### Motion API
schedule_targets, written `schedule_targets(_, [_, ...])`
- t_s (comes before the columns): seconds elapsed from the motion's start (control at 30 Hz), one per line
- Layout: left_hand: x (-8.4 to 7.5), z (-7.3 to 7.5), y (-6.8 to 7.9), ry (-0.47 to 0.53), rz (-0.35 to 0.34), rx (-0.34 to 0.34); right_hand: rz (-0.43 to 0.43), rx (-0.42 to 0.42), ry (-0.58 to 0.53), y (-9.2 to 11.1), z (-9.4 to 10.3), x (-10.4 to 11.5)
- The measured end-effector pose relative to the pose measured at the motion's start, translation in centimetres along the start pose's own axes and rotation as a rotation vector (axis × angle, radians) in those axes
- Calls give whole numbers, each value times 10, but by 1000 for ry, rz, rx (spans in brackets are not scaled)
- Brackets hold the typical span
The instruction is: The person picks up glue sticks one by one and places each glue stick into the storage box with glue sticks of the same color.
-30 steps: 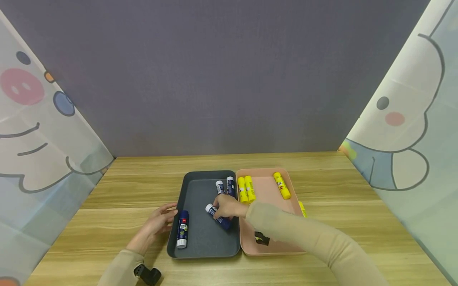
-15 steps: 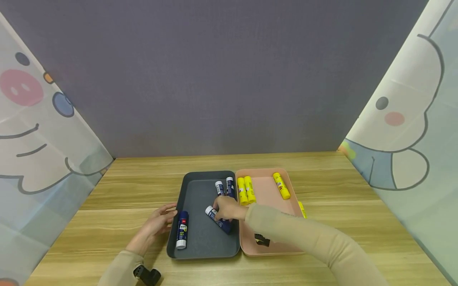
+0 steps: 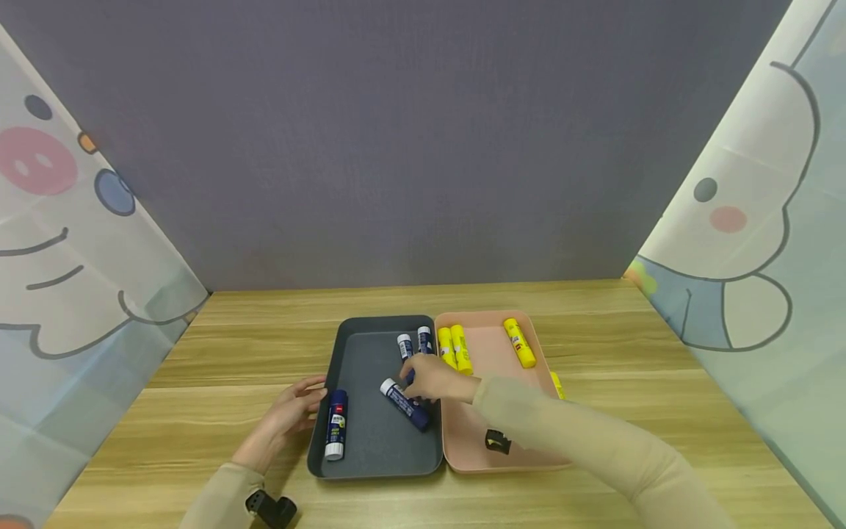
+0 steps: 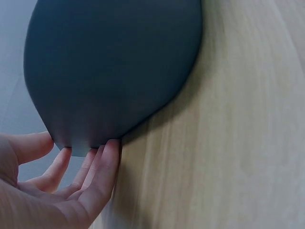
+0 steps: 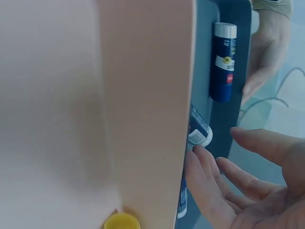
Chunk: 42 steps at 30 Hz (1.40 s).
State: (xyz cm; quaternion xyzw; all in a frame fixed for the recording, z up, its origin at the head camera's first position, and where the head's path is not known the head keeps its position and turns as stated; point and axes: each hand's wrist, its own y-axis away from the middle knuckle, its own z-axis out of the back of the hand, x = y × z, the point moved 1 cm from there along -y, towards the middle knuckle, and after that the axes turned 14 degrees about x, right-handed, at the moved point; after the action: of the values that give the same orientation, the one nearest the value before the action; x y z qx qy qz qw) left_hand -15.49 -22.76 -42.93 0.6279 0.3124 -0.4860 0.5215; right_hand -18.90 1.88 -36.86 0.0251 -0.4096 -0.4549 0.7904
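My left hand rests its fingertips against the left side of the dark grey tray; in the left wrist view its extended fingers touch the tray's outer wall. Over the right part of that tray is my right hand, thumb and fingers apart with nothing between them. Just below it a dark blue glue stick with a white end lies slanted. Two more blue glue sticks lie at the back right, partly hidden by the hand. Another blue glue stick lies along the left wall.
A pink tray stands against the grey tray's right side. It holds yellow glue sticks, two at its left and one at its right. A further yellow glue stick shows beyond its right edge. My right forearm crosses over this tray.
My right hand has let go of the slanted blue glue stick and moved slightly up and right. The glue stick stays in the grey tray. My left hand has not moved.
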Motion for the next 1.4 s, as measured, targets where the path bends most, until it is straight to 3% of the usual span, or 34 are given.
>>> schedule_targets(0.33, [0,0,0,-28,20,-24,28,-62,-39,26,25,-12])
schedule_targets(0.57, [-1,-1,1,-27,21,-24,-17,-123,-93,43,38,-30])
schedule_targets(0.77, [-1,-1,1,-25,15,-18,18,-187,-100,61,49,-48])
schedule_targets(1.13, [0,-2,1,-27,16,-27,48,-244,-179,83,61,-83])
schedule_targets(1.4, [0,-1,0,-15,0,-12,11,-269,-200,97,65,-106])
